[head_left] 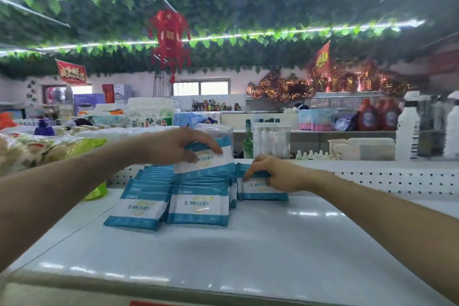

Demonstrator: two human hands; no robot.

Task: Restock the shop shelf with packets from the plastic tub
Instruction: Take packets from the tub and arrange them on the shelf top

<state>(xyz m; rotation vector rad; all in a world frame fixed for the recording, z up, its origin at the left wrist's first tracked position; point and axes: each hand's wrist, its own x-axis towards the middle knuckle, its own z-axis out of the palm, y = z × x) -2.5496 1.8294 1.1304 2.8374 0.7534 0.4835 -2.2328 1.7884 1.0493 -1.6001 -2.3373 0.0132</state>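
Note:
Blue-and-white wipe packets stand in rows on the white shelf (248, 243). The left row (139, 208) leans forward, and the middle row (200, 208) stands beside it. My left hand (178, 145) grips a raised packet (211, 164) above the back of the middle row. My right hand (273, 172) is closed over the top of the front packet of a short right row (260, 190). The plastic tub is not in view.
A perforated white back panel (397, 180) runs behind the rows. Behind it stand a green bottle (248, 141), clear bottles (272, 141) and white bottles (407, 129). Bagged goods (37, 151) lie to the left, and a yellow-green packet (96, 192) sits at the shelf's left.

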